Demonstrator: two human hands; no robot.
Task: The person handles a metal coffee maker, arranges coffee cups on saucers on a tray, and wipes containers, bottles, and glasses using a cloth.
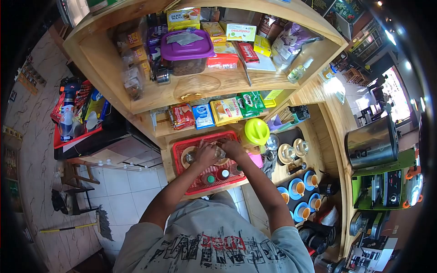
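Observation:
A red plastic basket tray (178, 146) sits in front of me on the wooden counter. My left hand (205, 154) reaches into it with bent fingers, between a glass on a round wooden saucer (185, 160) and a second glass (221, 153) on its own saucer. What the left fingers touch is hidden. From the right, my right hand (232, 149) closes its fingers at that second glass. Nearer to me in the tray stand several bottles, among them a green-capped bottle (210, 179) and a red-capped bottle (223, 174).
Right of the tray stands a yellow-green lidded pitcher (256, 133), then glasses on wooden saucers (287, 154) and several filled cups on blue saucers (298, 187). Above, shelves hold drink packets (226, 111) and a purple-lidded container (186, 45). A steel pot (371, 144) stands far right.

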